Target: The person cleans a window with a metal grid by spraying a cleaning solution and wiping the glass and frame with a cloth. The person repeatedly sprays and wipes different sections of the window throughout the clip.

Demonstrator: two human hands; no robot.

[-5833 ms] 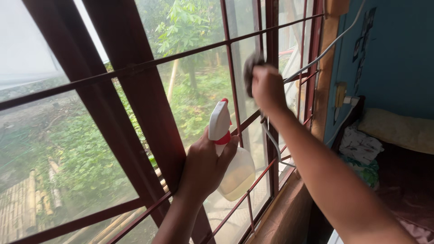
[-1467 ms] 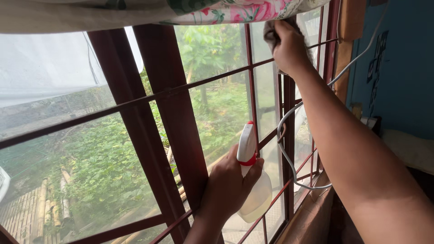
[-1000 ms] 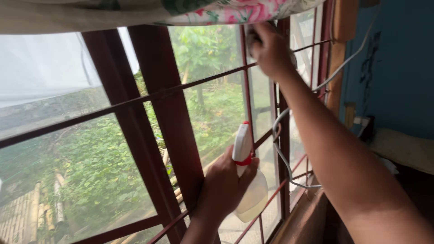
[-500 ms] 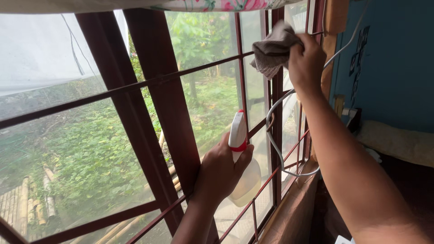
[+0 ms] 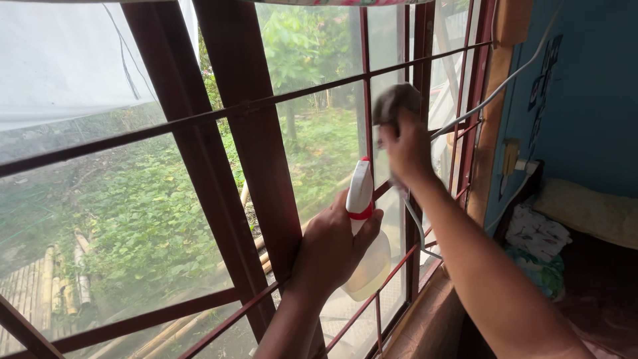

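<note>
A grey cloth (image 5: 393, 101) was held bunched in the right hand (image 5: 407, 147), fingers curled around it, and pressed flat against the narrow glass pane (image 5: 384, 80) between two dark red vertical bars. The cloth lay just above the fingers, its bulk towards the top of the pane; the pane's long axis ran vertically. The left hand (image 5: 329, 249) was wrapped around a spray bottle (image 5: 364, 233) with white and red trigger head, upright, pale liquid in the lower half, held lower down and to the left of the cloth, close to the window frame (image 5: 249, 133). The right hand was the one on the glass. Compared with half a second earlier, the cloth had been brought lower and pushed onto the pane instead of being lifted loose near the top; the bottle was barely shifted. A white cable (image 5: 495, 90) was seen running beside the frame.
</note>
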